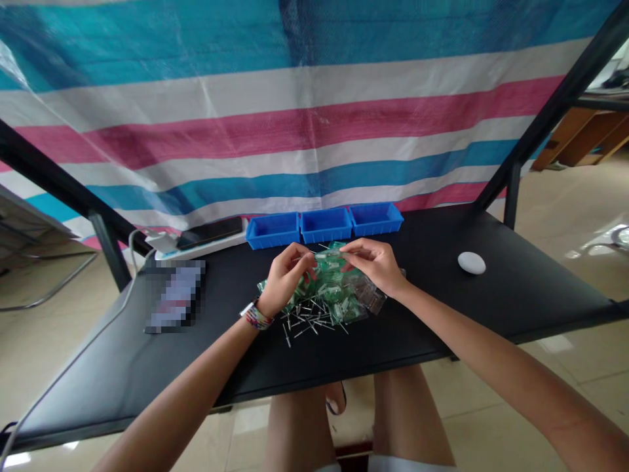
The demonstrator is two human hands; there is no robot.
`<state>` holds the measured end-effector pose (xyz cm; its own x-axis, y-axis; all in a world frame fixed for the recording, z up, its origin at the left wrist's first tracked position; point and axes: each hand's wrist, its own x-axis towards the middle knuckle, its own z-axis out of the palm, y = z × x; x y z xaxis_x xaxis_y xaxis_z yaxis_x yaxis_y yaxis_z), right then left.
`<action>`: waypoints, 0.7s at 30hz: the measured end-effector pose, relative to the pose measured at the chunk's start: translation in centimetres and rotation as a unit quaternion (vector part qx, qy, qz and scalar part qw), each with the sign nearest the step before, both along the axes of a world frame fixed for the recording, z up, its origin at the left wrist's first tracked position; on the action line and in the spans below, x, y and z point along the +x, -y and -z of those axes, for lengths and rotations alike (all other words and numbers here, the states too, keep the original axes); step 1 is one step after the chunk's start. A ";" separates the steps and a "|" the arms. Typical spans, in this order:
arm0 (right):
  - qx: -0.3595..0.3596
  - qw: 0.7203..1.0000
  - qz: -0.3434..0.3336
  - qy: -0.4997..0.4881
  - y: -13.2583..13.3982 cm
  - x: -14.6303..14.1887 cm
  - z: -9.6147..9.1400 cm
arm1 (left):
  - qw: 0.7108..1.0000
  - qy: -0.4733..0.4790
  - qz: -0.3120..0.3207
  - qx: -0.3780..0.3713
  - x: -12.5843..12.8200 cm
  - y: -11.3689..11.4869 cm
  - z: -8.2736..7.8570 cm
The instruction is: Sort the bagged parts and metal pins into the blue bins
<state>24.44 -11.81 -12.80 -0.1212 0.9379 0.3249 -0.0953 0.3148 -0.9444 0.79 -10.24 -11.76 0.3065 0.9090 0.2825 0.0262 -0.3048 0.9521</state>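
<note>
My left hand (289, 278), with bracelets at the wrist, is closed in a pinch above the middle of the black table. Opposite it, my right hand (374, 263) also pinches with thumb and forefinger. Stretched between both sets of fingertips is a small see-through plastic bag (328, 255); its contents are too small to make out. Beneath the hands lies a heap of green-tinted plastic bags (339, 292), with a brownish clear bag (369, 294) on its right side. Loose metal blind rivets (309, 318) with thin shanks are scattered in front of the heap.
Three blue trays (325, 226) stand in a row behind the heap. A dark phone (211, 233) rests on a white power strip (196, 250) at the back left. Left lies a blurred-out item (175, 296); right, a white oval object (472, 263). Striped sheeting (314, 131) hangs behind the table.
</note>
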 end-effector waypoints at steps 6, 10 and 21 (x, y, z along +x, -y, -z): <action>0.028 0.999 0.007 0.033 0.5 -0.2 0.3 | 1.000 -0.021 0.015 -0.001 -0.2 0.0 0.0; 0.036 0.998 -0.010 0.054 0.6 0.0 0.0 | 0.999 0.016 0.016 0.025 0.0 0.0 0.6; 0.011 0.995 -0.050 0.086 -0.2 0.8 -0.4 | 0.998 -0.009 -0.006 0.060 -0.2 -0.2 0.9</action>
